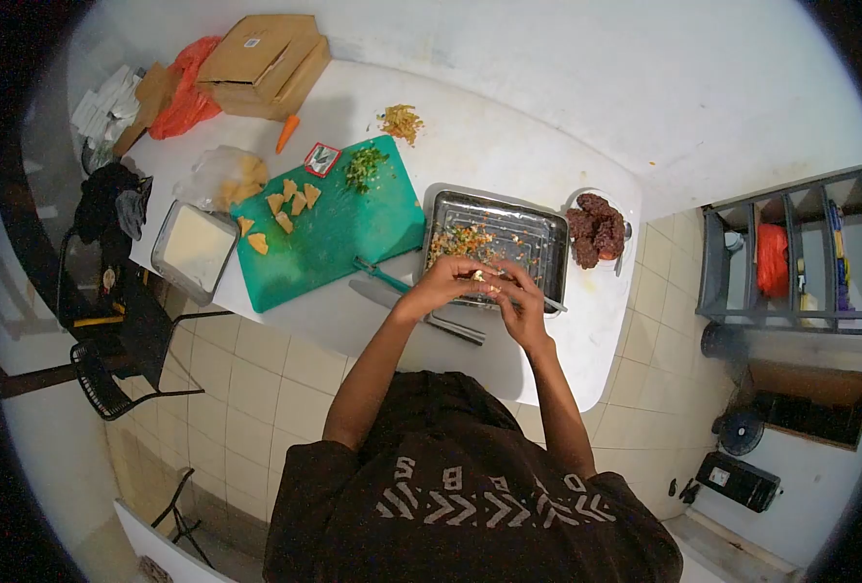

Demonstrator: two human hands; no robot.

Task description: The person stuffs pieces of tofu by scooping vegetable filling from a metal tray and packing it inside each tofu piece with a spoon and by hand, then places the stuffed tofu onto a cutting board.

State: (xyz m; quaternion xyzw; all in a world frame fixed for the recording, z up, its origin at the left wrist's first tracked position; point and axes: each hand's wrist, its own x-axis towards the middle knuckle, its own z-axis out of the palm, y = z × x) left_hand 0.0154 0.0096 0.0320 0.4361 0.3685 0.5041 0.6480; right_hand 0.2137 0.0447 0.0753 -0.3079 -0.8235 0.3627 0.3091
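Observation:
My left hand [447, 284] and my right hand [520, 303] meet over the near edge of a rectangular metal tray [544, 243]. Between their bent fingertips is a small pale piece of food [479, 279], too small to name. Both hands touch it. Chopped mixed vegetables [465, 240] are scattered in the left part of the tray. Left of my left hand lies a tool with a teal handle [392, 280], partly hidden by that hand. A knife blade [380, 294] lies just below it, and a metal utensil [456, 329] is near the table's front edge.
The green cutting board [329, 248] holds cut yellow-brown pieces [298, 201] and chopped greens [362, 169]. A carrot [287, 133] and vegetable scraps [401, 122] lie behind. A plate of dark red food [598, 231] stands right; a white-filled container [194, 251] and cardboard box [256, 63] stand left.

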